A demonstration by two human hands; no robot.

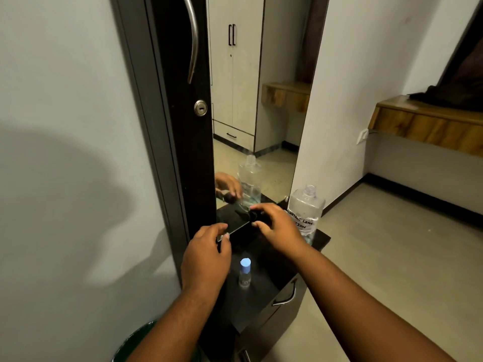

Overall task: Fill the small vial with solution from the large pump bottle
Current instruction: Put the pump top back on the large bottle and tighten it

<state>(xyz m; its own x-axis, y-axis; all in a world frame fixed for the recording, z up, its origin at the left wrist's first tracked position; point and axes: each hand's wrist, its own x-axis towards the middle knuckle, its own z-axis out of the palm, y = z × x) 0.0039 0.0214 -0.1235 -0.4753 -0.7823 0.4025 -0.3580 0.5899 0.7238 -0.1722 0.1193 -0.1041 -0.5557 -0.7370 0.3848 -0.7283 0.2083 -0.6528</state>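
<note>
My right hand (277, 228) pinches the black pump head (254, 215), my left hand (209, 254) pinches its clear tube (235, 229) (capped vial (245, 274) near, uncapped bottle (305, 210) far right).

Vial (245, 276): clear, pale blue cap
Bottle (305, 210): clear, colourless; white label with black handwritten letters
Pump (253, 216): black
Table (261, 278): matt black top
Drawer handle (287, 296): silver metal
Door (183, 113): dark brown, near black; handle (193, 40) and lock (200, 107) silver
Wall (65, 100): off-white, grey shadow across it
Shelf (428, 126): wood grain, honey brown
Wardrobe (232, 74) in mirror: cream, black handles
Floor (392, 257): beige, black skirting
Bin (136, 340): dark green
</note>
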